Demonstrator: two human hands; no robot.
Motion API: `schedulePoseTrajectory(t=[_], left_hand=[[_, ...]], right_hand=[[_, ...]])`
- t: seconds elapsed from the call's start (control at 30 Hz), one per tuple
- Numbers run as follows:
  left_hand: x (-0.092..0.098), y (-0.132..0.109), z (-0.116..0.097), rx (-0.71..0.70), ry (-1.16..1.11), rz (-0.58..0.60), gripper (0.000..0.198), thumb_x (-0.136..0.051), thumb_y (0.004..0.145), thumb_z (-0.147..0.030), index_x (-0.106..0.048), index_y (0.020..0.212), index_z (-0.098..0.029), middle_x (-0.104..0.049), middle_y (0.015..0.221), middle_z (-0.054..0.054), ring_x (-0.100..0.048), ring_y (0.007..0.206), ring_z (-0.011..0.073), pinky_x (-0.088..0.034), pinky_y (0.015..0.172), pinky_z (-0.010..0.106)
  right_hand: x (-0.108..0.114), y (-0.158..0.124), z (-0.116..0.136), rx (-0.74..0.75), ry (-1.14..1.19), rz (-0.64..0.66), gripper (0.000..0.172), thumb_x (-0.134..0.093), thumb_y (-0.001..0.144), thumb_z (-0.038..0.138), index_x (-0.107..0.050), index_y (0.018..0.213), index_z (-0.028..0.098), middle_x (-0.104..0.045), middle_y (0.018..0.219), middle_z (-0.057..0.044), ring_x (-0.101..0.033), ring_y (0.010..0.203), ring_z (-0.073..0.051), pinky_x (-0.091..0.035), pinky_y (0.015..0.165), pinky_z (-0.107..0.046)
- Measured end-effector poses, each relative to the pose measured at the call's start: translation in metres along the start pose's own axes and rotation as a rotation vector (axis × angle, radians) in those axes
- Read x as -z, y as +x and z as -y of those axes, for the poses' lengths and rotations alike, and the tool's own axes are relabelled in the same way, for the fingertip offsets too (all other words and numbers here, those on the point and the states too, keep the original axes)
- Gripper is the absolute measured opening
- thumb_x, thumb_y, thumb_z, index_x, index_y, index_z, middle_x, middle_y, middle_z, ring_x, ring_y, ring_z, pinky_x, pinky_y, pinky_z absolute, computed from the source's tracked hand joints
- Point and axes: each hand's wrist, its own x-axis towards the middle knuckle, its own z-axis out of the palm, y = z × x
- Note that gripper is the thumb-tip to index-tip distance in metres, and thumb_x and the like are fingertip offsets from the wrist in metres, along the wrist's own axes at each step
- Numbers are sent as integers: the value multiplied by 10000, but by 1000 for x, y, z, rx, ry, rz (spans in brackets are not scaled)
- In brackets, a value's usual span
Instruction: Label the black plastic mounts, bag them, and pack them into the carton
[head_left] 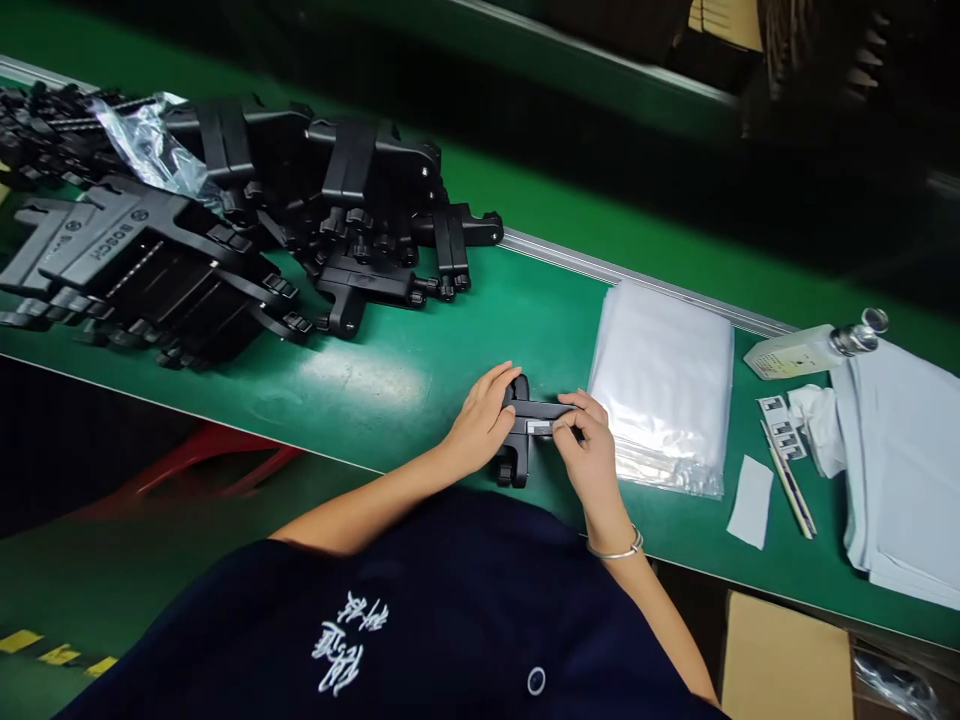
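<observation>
A black plastic bracket part (520, 452) is between my two hands at the table's front edge. My left hand (480, 420) is closed on its left end, thumb on top and fingers over the far side. A small white label with dark print (538, 428) lies along the bracket's bar. At the label's right end, my right hand (589, 445) pinches with thumb and forefinger, while its other fingers reach over the end of the bar. Whether the label is fully stuck down I cannot tell. Just right of my right hand is a stack of clear plastic bags (664, 370).
Black brackets (352, 165) and larger black frames (142, 250) are heaped at left with a crumpled plastic bag (154, 150). At right are a clear bottle (795, 352), a label sheet (781, 425), a white slip (750, 502), a thin stick-like tool (791, 485), crumpled tissue (819, 425) and white sheets (904, 470).
</observation>
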Motion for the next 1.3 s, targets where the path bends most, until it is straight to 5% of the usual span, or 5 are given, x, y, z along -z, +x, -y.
schedulePoseTrajectory(t=[1.07, 1.2, 1.3], left_hand=[[0, -1, -2, -21, 20, -30, 521, -355, 922, -199, -326, 1443, -198, -340, 1530, 131, -306, 1436, 228, -278, 1182, 473], [9, -7, -1, -201, 93, -93, 471, -417, 911, -248, -457, 1374, -172, -420, 1501, 152, -314, 1444, 265, -238, 1192, 512], [20, -9, 2, -401, 149, 71, 297, -502, 875, -272, -671, 1117, -237, -654, 1277, 91, -504, 1323, 260, -238, 1194, 510]], right_hand=[[0, -2, 7, 45, -117, 22, 167, -572, 812, 235, -556, 646, 237, -648, 1093, -78, -514, 1194, -278, -332, 1051, -538], [0, -2, 7, 62, -131, 24, 161, -576, 811, 232, -562, 651, 238, -645, 1090, -85, -531, 1162, -276, -365, 1022, -514], [1, -2, 6, 67, -133, 26, 162, -575, 810, 227, -556, 649, 237, -644, 1087, -89, -538, 1138, -274, -379, 1004, -507]])
